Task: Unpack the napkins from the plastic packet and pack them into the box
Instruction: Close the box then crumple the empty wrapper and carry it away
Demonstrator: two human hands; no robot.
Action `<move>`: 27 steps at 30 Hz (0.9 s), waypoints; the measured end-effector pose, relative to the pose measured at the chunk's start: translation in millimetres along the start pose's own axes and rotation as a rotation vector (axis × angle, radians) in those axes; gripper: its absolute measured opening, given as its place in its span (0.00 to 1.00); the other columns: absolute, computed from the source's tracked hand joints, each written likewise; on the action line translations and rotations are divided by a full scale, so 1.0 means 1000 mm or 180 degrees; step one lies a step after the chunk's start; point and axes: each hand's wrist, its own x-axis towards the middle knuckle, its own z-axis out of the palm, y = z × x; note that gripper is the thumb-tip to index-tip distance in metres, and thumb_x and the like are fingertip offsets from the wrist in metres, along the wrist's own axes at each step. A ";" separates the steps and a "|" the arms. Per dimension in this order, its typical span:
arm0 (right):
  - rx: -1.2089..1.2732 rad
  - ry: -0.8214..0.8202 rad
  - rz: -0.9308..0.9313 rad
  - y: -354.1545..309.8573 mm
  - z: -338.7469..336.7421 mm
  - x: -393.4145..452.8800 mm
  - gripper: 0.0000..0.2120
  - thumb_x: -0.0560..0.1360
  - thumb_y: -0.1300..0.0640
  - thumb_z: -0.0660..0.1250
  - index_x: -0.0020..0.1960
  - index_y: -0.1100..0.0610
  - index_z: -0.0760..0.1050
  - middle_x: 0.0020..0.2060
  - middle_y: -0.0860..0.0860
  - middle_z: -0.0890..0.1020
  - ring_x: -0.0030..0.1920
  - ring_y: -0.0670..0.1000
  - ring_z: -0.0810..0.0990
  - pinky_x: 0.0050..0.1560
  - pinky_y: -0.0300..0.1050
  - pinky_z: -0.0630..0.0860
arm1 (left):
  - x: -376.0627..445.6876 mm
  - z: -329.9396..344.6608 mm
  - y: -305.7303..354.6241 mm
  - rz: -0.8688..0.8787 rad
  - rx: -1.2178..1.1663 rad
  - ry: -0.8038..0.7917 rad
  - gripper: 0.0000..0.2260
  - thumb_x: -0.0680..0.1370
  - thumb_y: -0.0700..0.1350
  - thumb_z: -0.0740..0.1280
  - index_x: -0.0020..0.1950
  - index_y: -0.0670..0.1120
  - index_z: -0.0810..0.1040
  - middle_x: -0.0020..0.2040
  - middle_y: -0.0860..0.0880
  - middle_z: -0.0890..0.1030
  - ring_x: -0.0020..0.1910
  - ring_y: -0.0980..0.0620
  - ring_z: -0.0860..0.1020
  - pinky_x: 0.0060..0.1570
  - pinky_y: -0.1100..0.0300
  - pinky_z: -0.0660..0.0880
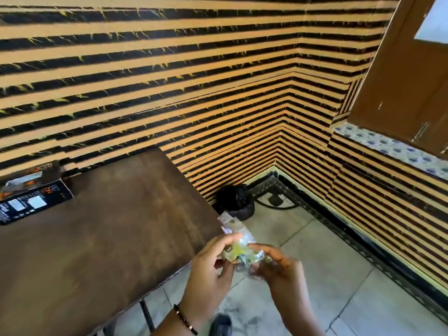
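Both the left hand [208, 267] and right hand [278, 267] pinch the crumpled plastic packet [238, 248] beyond the table's right edge, seemingly emptied; the box [31, 197] sits far left.

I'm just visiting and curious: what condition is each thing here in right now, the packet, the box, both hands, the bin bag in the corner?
Plastic packet: crumpled, held up off the table between both hands.
Left hand: fingers pinching the packet.
Right hand: fingers gripping the packet's other side.
Box: on the table's far left, top flap open.
Table: brown top, bearing only the box.
Black bag: on the floor in the corner, bunched.
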 end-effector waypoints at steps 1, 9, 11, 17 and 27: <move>0.0020 0.0125 0.0022 0.001 -0.003 0.008 0.23 0.68 0.79 0.63 0.41 0.52 0.84 0.34 0.56 0.85 0.34 0.51 0.82 0.38 0.46 0.81 | 0.007 0.004 -0.002 -0.0101 -0.0207 0.0032 0.25 0.73 0.34 0.65 0.60 0.63 0.73 0.59 0.61 0.77 0.59 0.61 0.76 0.53 0.70 0.74; 0.0663 0.0252 0.0208 0.000 -0.022 0.102 0.21 0.70 0.81 0.56 0.43 0.61 0.81 0.35 0.58 0.85 0.33 0.53 0.81 0.35 0.46 0.81 | 0.104 0.028 -0.051 -0.1243 -0.1676 -0.0810 0.34 0.63 0.52 0.74 0.68 0.52 0.67 0.64 0.50 0.77 0.62 0.53 0.76 0.62 0.57 0.73; 0.0809 0.0155 0.0329 0.000 -0.027 0.129 0.22 0.70 0.80 0.57 0.41 0.59 0.82 0.37 0.61 0.84 0.35 0.56 0.81 0.38 0.50 0.81 | 0.132 0.034 -0.059 -0.1263 -0.1776 -0.0861 0.31 0.64 0.49 0.75 0.65 0.50 0.71 0.62 0.46 0.78 0.56 0.53 0.79 0.52 0.63 0.77; 0.0870 0.0011 0.0476 0.010 -0.034 0.194 0.13 0.69 0.75 0.64 0.43 0.60 0.81 0.38 0.61 0.84 0.36 0.56 0.81 0.40 0.50 0.80 | 0.197 0.048 -0.084 -0.1429 -0.2079 -0.0719 0.27 0.61 0.44 0.76 0.60 0.47 0.76 0.58 0.45 0.81 0.55 0.49 0.80 0.54 0.55 0.79; -0.1955 -0.1021 0.0090 0.041 -0.064 0.298 0.37 0.70 0.64 0.65 0.68 0.33 0.56 0.65 0.42 0.72 0.57 0.45 0.77 0.55 0.46 0.79 | 0.294 0.095 -0.121 -0.1858 -0.1772 0.0221 0.10 0.71 0.33 0.69 0.50 0.44 0.81 0.47 0.45 0.85 0.45 0.48 0.83 0.42 0.59 0.81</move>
